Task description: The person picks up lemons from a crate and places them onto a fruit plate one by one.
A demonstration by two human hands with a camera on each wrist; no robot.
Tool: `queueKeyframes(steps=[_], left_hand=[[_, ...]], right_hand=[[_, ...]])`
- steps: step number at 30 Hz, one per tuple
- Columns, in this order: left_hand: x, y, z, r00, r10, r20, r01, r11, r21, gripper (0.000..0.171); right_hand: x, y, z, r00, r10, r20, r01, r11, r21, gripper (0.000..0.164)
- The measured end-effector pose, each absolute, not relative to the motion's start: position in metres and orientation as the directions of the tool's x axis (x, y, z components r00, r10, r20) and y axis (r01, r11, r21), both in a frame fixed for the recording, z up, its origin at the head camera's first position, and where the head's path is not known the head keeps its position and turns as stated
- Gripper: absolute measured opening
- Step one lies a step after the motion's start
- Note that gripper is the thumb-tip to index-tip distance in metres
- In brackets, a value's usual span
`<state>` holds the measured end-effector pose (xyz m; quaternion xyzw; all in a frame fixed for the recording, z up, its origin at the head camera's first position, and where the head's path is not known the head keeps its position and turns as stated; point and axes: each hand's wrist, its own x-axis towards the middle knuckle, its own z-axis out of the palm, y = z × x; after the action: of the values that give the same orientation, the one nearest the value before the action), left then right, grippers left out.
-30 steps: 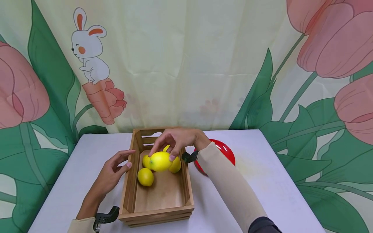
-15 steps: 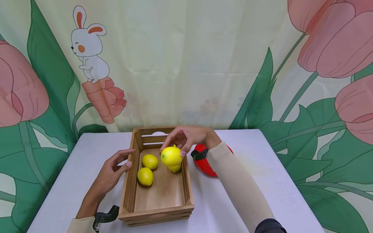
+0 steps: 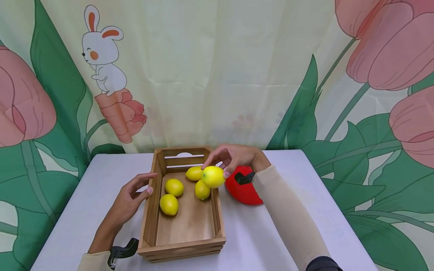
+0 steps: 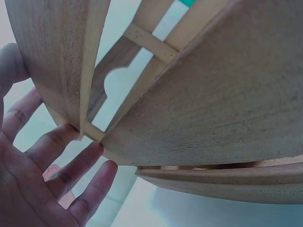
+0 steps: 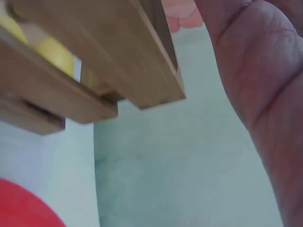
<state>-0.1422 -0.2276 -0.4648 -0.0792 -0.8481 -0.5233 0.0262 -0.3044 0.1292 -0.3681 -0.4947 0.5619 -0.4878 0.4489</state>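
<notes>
My right hand (image 3: 234, 158) pinches a yellow lemon (image 3: 213, 177) between thumb and fingertips, above the right wall of a slatted wooden crate (image 3: 183, 245). Below and left of it, several more lemons (image 3: 168, 204) lie on the crate floor, toward its far half. My left hand (image 3: 129, 203) is at the crate's left wall, its fingertips at the rim. In the left wrist view, the left fingers (image 4: 92, 189) are extended and lightly bent against the outer slats. The right wrist view shows part of the right hand (image 5: 265, 80); the held lemon is out of sight there.
A red plate (image 3: 242, 195) lies right of the crate, partly hidden under the right wrist. Everything stands on a white table (image 3: 291, 218). A printed curtain (image 3: 244, 75) hangs behind the far edge.
My right hand has carried the lemon rightward from over the middle of the crate to its right wall, uncovering the lemons beneath. The left hand has stayed at the left wall.
</notes>
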Motion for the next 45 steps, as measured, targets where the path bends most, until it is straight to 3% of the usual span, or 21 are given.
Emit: queueKeyframes(steps=[11,27,33,45], left_hand=[[-0.14,-0.227,-0.463,-0.985,0.111,0.135,0.171,0.433,0.885,0.043],[-0.143,-0.229,-0.465,-0.984,0.112,0.139,0.174,0.429,0.887,0.043],[-0.142,-0.229,-0.466,-0.984,0.112,0.14,0.175,0.429,0.886,0.042],[-0.142,-0.228,-0.465,-0.985,0.109,0.134,0.168,0.436,0.884,0.043]], right_hand=[[-0.31,0.159,-0.376,-0.165,-0.986,0.001,-0.088,0.013,-0.996,0.05],[-0.318,0.207,-0.4,-0.353,-0.935,-0.01,-0.095,0.046,-0.994,0.053],[-0.321,0.225,-0.412,-0.447,-0.894,-0.037,-0.088,0.085,-0.992,0.053],[-0.325,0.248,-0.429,-0.574,-0.811,-0.114,-0.037,0.164,-0.986,0.057]])
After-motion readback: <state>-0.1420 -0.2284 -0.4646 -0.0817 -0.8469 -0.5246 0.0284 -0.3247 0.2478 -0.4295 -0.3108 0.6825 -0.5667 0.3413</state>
